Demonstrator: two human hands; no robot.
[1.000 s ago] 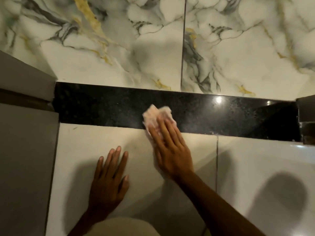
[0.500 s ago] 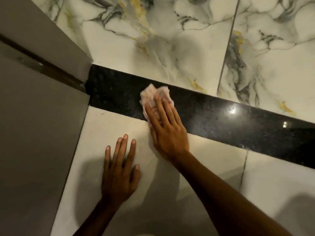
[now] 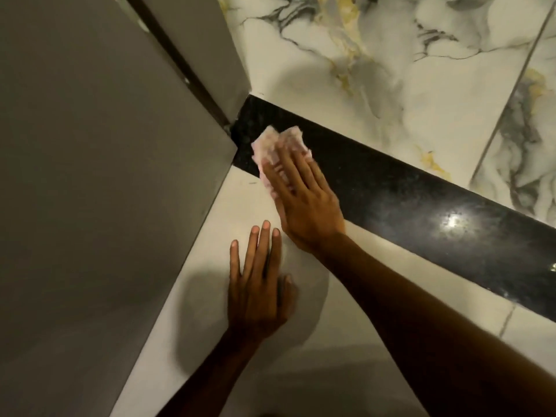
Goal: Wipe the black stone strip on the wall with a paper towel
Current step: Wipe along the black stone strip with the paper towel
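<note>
right hand (image 3: 304,203) – flat fingers press paper towel (image 3: 278,144) on black strip (image 3: 391,191), center frame | left hand (image 3: 258,287) – spread flat on white tile (image 3: 210,236) below

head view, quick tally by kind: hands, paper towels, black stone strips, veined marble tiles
hands: 2 (left hand, right hand)
paper towel: 1
black stone strip: 1
veined marble tiles: 2
total: 6

Right hand (image 3: 304,203) pushed paper towel (image 3: 278,142) left along strip (image 3: 421,212).
</note>
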